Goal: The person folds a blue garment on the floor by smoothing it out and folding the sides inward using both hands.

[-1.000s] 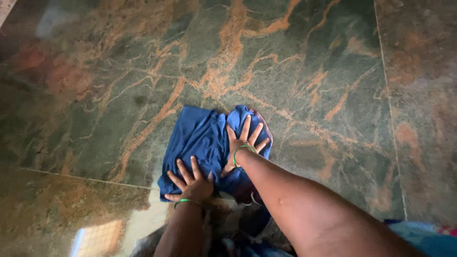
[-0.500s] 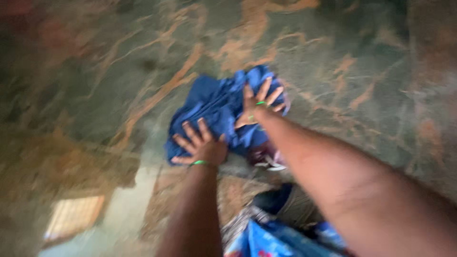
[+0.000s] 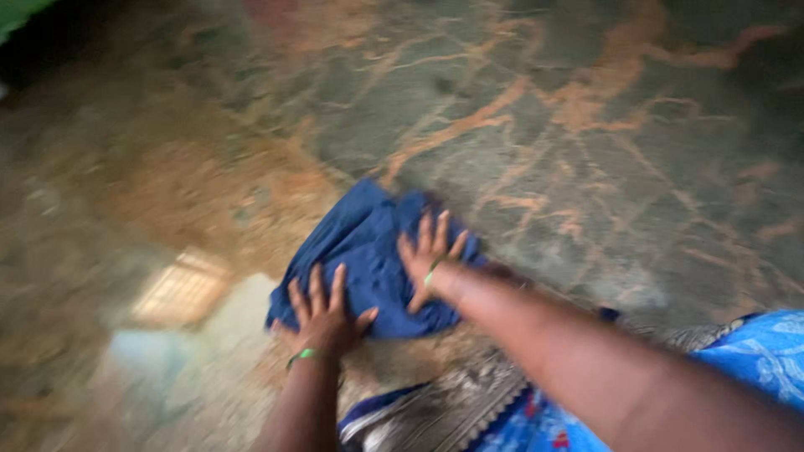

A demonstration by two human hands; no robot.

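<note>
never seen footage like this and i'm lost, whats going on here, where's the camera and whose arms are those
The camera sits on a person's head and looks down, so the two arms reaching in from the bottom are that person's own. There is no machine, just bare hands. The left hand and the right hand both press flat, fingers spread, on a crumpled blue cloth. Neither hand grips it; the palms lie on top. Each wrist wears a thin green bangle. The cloth lies on a polished stone floor, dark green with orange veins, shiny enough to mirror a bright window at the lower left. The blue patterned fabric at the bottom right seems to be the person's clothing. The picture is blurred by motion.
</note>
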